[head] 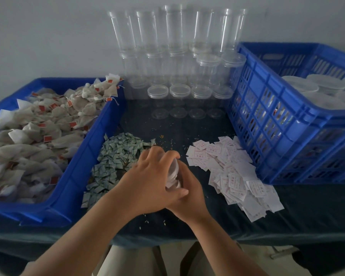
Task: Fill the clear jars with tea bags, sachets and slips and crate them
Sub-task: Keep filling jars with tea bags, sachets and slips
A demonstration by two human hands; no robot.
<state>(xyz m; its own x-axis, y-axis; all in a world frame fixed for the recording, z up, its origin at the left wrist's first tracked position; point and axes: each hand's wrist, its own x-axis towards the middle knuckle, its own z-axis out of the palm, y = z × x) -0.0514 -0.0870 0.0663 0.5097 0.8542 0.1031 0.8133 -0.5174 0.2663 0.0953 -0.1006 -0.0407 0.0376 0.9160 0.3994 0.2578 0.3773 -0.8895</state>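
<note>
Left hand and right hand both grip the clear jar, sachet pile just left of it, paper slips just right, bare dark cloth behind it, blue crate farther right.

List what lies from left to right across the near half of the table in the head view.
Tray of tea bags → sachets → jar → slips → crate
</note>
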